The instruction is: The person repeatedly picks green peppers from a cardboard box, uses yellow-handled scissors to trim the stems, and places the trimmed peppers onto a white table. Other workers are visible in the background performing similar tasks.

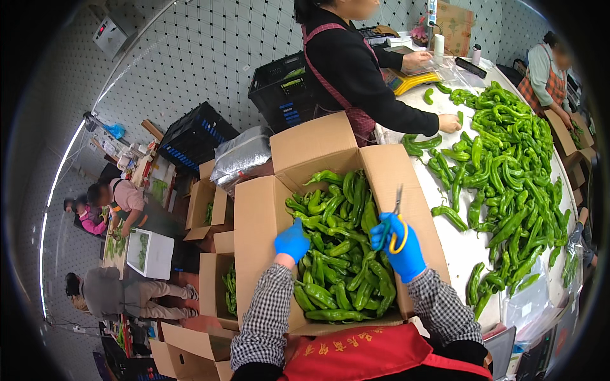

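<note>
An open cardboard box [254, 228] full of green peppers [340, 247] lies right before me. My left hand [292, 241], in a blue glove, is at the box's left inner side, over the peppers' edge; whether its fingers hold anything is hidden. In my right hand [400, 247], also gloved in blue, is a pair of scissors [397, 202] with yellow and dark green handles, the blades pointing away from me. That hand is above the box's right side. A large heap of peppers [512, 181] covers much of the white table [419, 183] at the right.
A co-worker [352, 62] in a dark top reaches over the table beside a yellow scale [414, 82]. Black crates [198, 135] and a silver wrapped bundle [243, 155] stand beyond the box. More cardboard boxes [188, 343] are at the left. Several other people work farther off.
</note>
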Motion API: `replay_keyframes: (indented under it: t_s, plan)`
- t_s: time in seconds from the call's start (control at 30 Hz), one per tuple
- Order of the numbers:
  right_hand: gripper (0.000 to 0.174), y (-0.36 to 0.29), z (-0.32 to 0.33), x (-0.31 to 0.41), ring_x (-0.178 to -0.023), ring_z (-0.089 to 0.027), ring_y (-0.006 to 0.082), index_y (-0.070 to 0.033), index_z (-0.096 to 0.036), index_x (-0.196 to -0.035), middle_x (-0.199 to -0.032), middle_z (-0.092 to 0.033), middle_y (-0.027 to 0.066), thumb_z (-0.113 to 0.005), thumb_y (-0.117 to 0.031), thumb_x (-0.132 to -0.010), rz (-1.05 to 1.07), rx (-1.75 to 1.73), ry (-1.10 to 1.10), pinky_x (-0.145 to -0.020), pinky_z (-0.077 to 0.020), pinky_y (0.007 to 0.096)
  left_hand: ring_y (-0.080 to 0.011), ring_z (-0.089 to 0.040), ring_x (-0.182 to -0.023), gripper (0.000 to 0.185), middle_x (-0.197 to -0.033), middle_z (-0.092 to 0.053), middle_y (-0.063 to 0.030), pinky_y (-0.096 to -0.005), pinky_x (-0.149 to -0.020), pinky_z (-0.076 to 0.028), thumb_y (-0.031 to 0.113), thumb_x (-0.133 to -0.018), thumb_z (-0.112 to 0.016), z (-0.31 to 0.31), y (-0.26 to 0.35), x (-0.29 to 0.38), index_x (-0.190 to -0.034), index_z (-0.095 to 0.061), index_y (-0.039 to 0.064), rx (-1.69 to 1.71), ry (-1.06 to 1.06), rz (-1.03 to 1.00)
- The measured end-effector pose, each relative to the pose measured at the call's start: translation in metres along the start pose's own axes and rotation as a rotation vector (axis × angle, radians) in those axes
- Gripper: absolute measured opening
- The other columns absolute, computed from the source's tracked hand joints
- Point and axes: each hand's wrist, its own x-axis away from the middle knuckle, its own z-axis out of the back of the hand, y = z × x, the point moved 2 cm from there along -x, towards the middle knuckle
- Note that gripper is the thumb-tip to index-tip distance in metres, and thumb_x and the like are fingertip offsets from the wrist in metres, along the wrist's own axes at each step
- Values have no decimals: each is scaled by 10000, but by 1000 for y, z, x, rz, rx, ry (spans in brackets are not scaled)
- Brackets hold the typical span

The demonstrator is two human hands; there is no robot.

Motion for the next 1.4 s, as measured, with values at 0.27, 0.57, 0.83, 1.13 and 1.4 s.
replay_keyframes:
  t_s: [0.27,0.57,0.83,1.13,1.4]
  plan:
    - [318,34,-35,18,-721,-667,188,2,-569,-1166,-856,-673,113,-604,-265,-998,-261,228,-199,-657,-536,305,-292,-678,-955,506,-1119,-678,-183,-397,-860,-554,206,-957,-587,44,-41,28,-1418,-487,23,1116,137,-43]
    - [441,65,-32,30,-928,-672,144,-13,-561,-1275,-1039,-676,87,-694,-277,-948,-363,435,-421,-791,-563,292,-314,-485,-1303,578,-1390,-501,-153,-454,-1150,-374,3,-922,-602,11,-11,32,-1455,-381,-33,2139,-29,-317]
    - [454,67,-28,22,-867,-650,129,-13,-565,-1261,-999,-670,78,-708,-300,-938,-293,449,-333,-766,-546,276,-297,-499,-1300,409,-1303,-579,-157,-440,-1138,-381,-81,-872,-588,-9,16,46,-1275,-554,-21,2198,15,-311]
    - [344,57,-26,19,-694,-606,96,-25,-604,-1134,-820,-660,47,-718,-276,-928,-216,598,-209,-622,-513,256,-293,-533,-1261,407,-1276,-599,-155,-435,-1109,-408,-80,-869,-596,-28,22,54,-1269,-560,-12,2124,7,-282]
    - [250,41,-28,11,-651,-616,145,-6,-560,-1143,-816,-628,73,-629,-182,-979,-174,254,-164,-576,-506,274,-281,-569,-1197,388,-1242,-620,-140,-420,-1099,-408,-36,-865,-627,-22,29,57,-1249,-575,-4,2021,-62,-337]
